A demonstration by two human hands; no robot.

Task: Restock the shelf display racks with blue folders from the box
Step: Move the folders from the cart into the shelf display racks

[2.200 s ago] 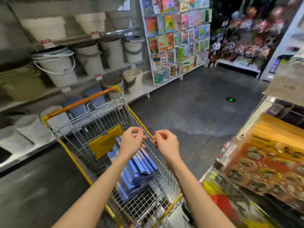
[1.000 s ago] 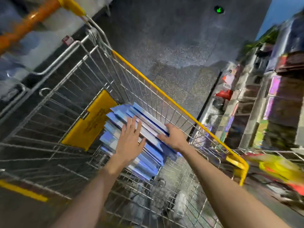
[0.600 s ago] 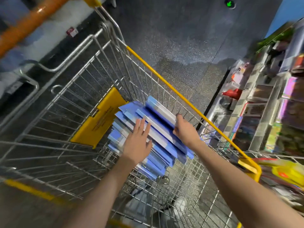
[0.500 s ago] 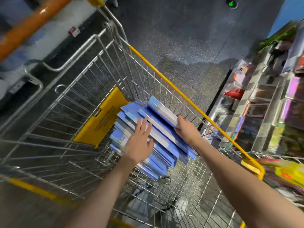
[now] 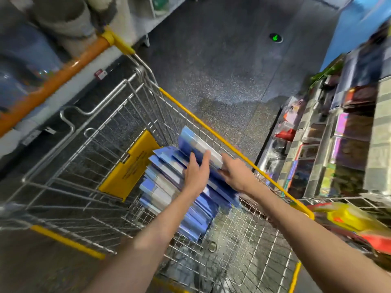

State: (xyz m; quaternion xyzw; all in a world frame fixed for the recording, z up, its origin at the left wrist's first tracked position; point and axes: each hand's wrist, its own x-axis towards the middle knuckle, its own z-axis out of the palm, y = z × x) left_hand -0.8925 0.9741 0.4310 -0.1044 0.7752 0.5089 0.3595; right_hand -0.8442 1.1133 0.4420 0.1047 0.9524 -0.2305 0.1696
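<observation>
Fingers [image 5: 205, 160] of the left hand [image 5: 195, 176] lie straight on the top blue folder [image 5: 190, 137]; the right hand [image 5: 234, 174] beside them pinches its edge. Below them, blue folders [image 5: 160, 187] fill the shopping cart [image 5: 211, 128]: shelving seems barely begun.

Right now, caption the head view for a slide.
Left hand presses, right hand grips blue folders stacked in a wire shopping cart.

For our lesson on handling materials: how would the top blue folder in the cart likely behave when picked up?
Probably stiff: the top folder looks flat though the right hand grips only one edge. Likely light: it looks thin. Possibly slippery: the covers look glossy and the stack lies fanned.
</observation>
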